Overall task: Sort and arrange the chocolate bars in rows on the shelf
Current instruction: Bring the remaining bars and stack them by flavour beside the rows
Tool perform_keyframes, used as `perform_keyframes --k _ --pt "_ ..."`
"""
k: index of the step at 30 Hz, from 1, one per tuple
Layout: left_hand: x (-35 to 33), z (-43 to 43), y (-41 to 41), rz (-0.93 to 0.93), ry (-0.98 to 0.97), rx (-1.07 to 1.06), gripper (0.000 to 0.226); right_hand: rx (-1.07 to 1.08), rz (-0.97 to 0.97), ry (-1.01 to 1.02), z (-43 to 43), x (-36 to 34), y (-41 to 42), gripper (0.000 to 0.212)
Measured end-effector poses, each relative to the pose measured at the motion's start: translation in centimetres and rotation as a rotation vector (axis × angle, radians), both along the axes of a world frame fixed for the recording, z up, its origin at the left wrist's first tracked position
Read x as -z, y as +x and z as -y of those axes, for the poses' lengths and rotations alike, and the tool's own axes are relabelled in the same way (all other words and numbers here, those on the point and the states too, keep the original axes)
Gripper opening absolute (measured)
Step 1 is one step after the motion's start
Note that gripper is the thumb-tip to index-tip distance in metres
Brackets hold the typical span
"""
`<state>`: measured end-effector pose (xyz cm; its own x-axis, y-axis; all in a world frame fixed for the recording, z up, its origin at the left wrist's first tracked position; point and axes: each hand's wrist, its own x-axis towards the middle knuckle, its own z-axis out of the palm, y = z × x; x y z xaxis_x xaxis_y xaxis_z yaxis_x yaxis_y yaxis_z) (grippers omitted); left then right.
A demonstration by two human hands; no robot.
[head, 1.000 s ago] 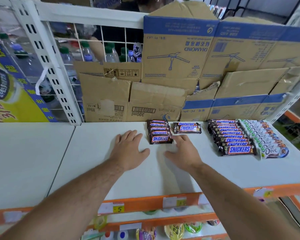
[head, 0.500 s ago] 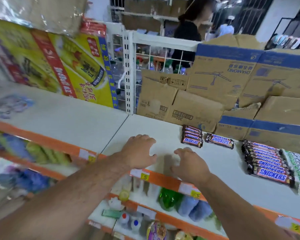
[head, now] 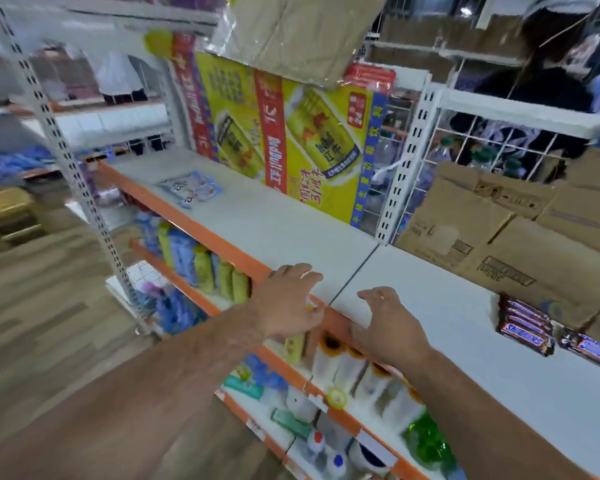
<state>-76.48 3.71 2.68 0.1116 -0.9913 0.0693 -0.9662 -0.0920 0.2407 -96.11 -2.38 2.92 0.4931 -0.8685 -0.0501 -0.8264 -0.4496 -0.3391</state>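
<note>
From the head camera, the white shelf (head: 465,327) runs slantwise across the picture, with an orange strip along its front edge. The left hand (head: 288,301) and the right hand (head: 388,329) are side by side at that edge, near each other but apart. The fingers of both are loosely bent and hold nothing; whether they touch the board cannot be told through the blur. The chocolate bars (head: 523,323) lie in a short stacked row on the shelf, well to the right of the right hand, with a single bar (head: 591,351) just beside them. Cardboard boxes (head: 492,237) stand behind the bars at the back. Farther left on the shelf lie a blue packet (head: 189,188) and a yellow drinks carton (head: 291,133).
</note>
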Motion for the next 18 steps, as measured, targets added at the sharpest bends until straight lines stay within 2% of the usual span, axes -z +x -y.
perform_keyframes --k 6,12,18 --pt "0.5 -0.1 12.4 0.003 -0.001 -0.061 0.067 -0.066 0.033 -0.004 1.1 -0.6 12.7 0.07" --pt "-0.2 -0.4 24.6 -0.004 0.007 -0.064 0.068 -0.104 0.014 -0.019 2.1 -1.0 25.4 0.063" --pt "-0.3 0.4 33.2 0.028 -0.024 -0.023 0.066 -0.195 -0.012 -0.025 3.7 -1.3 33.8 0.059"
